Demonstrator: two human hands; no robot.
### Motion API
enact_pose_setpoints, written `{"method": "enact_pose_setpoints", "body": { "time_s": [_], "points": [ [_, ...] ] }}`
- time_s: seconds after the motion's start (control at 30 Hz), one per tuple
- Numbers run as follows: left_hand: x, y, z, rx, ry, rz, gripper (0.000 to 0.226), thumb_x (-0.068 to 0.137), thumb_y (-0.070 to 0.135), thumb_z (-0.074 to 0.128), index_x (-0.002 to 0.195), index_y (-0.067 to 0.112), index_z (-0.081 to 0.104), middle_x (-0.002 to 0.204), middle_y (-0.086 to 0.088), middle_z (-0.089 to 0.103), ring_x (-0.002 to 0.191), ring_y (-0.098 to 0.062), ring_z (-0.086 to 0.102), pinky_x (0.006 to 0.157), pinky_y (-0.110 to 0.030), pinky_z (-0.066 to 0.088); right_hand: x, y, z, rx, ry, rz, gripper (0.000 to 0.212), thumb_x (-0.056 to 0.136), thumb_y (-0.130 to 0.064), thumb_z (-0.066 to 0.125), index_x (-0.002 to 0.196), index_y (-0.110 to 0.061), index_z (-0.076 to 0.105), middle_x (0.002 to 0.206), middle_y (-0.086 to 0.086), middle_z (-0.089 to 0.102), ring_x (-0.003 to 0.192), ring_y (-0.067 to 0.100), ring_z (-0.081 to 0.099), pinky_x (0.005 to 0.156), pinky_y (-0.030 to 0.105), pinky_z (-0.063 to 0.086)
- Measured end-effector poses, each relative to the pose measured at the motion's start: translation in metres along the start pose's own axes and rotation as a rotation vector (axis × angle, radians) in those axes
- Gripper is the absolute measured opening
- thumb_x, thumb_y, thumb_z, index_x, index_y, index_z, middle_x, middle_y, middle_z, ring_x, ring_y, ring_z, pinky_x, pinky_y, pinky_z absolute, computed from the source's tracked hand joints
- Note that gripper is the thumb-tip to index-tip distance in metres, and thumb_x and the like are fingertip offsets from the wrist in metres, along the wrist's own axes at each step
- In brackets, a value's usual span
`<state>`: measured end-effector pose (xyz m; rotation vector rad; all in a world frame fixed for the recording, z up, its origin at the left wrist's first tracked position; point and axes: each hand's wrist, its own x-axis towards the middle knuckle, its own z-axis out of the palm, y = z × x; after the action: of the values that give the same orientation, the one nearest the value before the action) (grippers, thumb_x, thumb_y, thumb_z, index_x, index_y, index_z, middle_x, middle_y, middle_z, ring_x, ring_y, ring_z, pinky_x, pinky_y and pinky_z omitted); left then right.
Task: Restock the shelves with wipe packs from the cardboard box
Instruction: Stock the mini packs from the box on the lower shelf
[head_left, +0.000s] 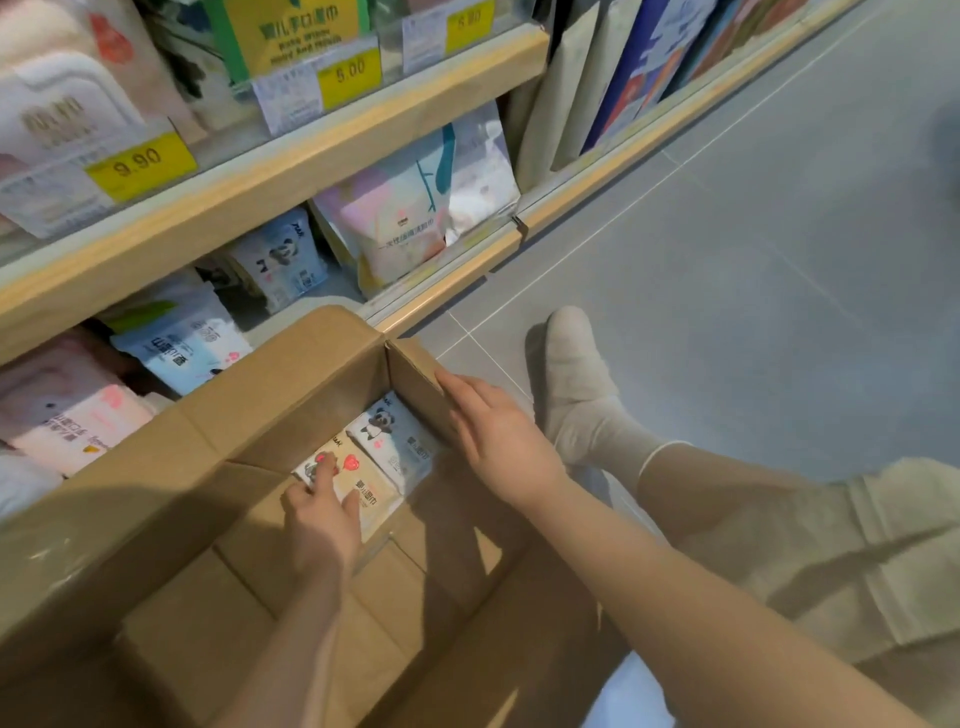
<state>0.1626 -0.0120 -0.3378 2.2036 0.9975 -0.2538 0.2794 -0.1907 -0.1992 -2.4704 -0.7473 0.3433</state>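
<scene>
We are picking up. Our left hand (322, 512) pinches a pack (358, 488) in the box (291, 395); our right hand (493, 436) lies flat on its flap. Next, we lift it to the shelf (291, 161).

A shop aisle: wooden shelves (291, 156) stocked with packaged goods carry yellow price tags (141, 163) reading 9.90 and 5.00, above grey tiled floor (753, 260).

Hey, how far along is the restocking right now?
Nearly done, it seems: the cardboard box shows only two packs, and the shelves look stocked. The left hand is on the cream pack; the right hand steadies the box. The blue pack remains.
</scene>
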Motion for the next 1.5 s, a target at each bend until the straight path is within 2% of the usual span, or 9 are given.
{"method": "enact_pose_setpoints", "body": {
  "time_s": [0.4, 0.57, 0.7, 0.8, 1.0, 1.17, 1.27, 1.37, 1.5],
  "points": [
    [-0.017, -0.002, -0.035, -0.094, 0.044, 0.006, 0.043, 0.088, 0.014, 0.060, 0.129, 0.026, 0.051, 0.124, -0.011, 0.042, 0.107, -0.029, 0.051, 0.090, -0.043, 0.049, -0.006, 0.001, -0.005, -0.118, 0.067, -0.025, 0.043, 0.098, -0.024, 0.045, 0.140, -0.019, 0.041, 0.136, 0.006, 0.050, 0.123, 0.023, 0.046, 0.103, 0.040, 0.041],
    [-0.057, -0.047, -0.074, -0.145, 0.061, 0.078, 0.041, 0.086, 0.008, 0.064, 0.124, 0.018, 0.055, 0.124, -0.007, 0.043, 0.113, -0.024, 0.051, 0.081, -0.037, 0.056, -0.005, -0.031, -0.008, -0.277, 0.193, -0.114, 0.045, 0.087, -0.019, 0.056, 0.132, -0.022, 0.050, 0.137, 0.001, 0.050, 0.127, 0.022, 0.041, 0.107, 0.045, 0.022],
    [-0.074, -0.080, -0.091, -0.160, 0.084, -0.063, 0.043, 0.085, 0.006, 0.063, 0.126, 0.015, 0.054, 0.125, -0.009, 0.044, 0.117, -0.024, 0.046, 0.095, -0.029, 0.040, -0.011, -0.063, 0.031, -0.200, -0.030, -0.154, 0.040, 0.090, -0.022, 0.058, 0.130, -0.022, 0.053, 0.133, -0.001, 0.053, 0.122, 0.020, 0.047, 0.100, 0.038, 0.032],
    [-0.083, -0.093, -0.096, -0.241, 0.074, -0.108, 0.042, 0.087, 0.006, 0.059, 0.127, 0.017, 0.053, 0.113, 0.000, 0.039, 0.110, -0.025, 0.053, 0.095, -0.035, 0.045, -0.012, -0.063, 0.076, -0.091, -0.213, -0.020, 0.039, 0.094, -0.020, 0.052, 0.132, -0.016, 0.050, 0.130, 0.002, 0.053, 0.120, 0.023, 0.049, 0.099, 0.034, 0.038],
    [-0.085, -0.126, -0.089, -0.271, 0.091, -0.141, 0.041, 0.086, 0.005, 0.061, 0.125, 0.019, 0.054, 0.125, -0.002, 0.045, 0.115, -0.023, 0.052, 0.094, -0.043, 0.049, -0.007, -0.053, 0.142, -0.213, -0.474, 0.211, 0.040, 0.095, -0.017, 0.041, 0.134, -0.023, 0.040, 0.141, 0.001, 0.036, 0.118, 0.027, 0.047, 0.093, 0.040, 0.045],
    [-0.078, -0.139, -0.084, -0.259, 0.130, -0.205, 0.044, 0.084, 0.004, 0.062, 0.125, 0.019, 0.054, 0.126, -0.006, 0.045, 0.119, -0.024, 0.047, 0.102, -0.042, 0.042, 0.005, -0.066, 0.178, -0.119, -0.383, 0.333, 0.031, 0.092, -0.003, 0.045, 0.121, -0.015, 0.048, 0.129, 0.004, 0.032, 0.121, 0.027, 0.040, 0.078, 0.011, 0.038],
    [-0.075, -0.144, -0.083, -0.243, 0.080, -0.196, 0.043, 0.083, 0.004, 0.062, 0.121, 0.023, 0.052, 0.123, -0.006, 0.053, 0.116, -0.025, 0.051, 0.095, -0.043, 0.048, 0.007, -0.073, 0.186, -0.123, -0.346, 0.445, 0.061, 0.086, -0.005, 0.059, 0.138, -0.014, 0.028, 0.136, 0.012, 0.028, 0.116, 0.029, 0.044, 0.086, 0.032, 0.045],
    [-0.074, -0.141, -0.087, -0.232, 0.044, -0.160, 0.040, 0.083, 0.001, 0.060, 0.115, 0.024, 0.051, 0.122, -0.003, 0.055, 0.113, -0.022, 0.054, 0.093, -0.038, 0.049, 0.012, -0.077, 0.184, -0.112, -0.350, 0.508, 0.082, 0.083, -0.008, 0.065, 0.146, -0.010, 0.012, 0.137, 0.015, 0.027, 0.113, 0.031, 0.050, 0.085, 0.036, 0.048],
    [-0.079, -0.131, -0.095, -0.265, 0.018, -0.154, 0.040, 0.084, 0.003, 0.062, 0.112, 0.029, 0.050, 0.124, 0.003, 0.053, 0.115, -0.017, 0.054, 0.087, -0.037, 0.054, 0.013, -0.080, 0.169, -0.127, -0.395, 0.550, 0.047, 0.085, -0.001, 0.056, 0.129, -0.005, 0.041, 0.133, 0.014, 0.032, 0.103, 0.032, 0.057, 0.079, 0.034, 0.048]
  ]
}}
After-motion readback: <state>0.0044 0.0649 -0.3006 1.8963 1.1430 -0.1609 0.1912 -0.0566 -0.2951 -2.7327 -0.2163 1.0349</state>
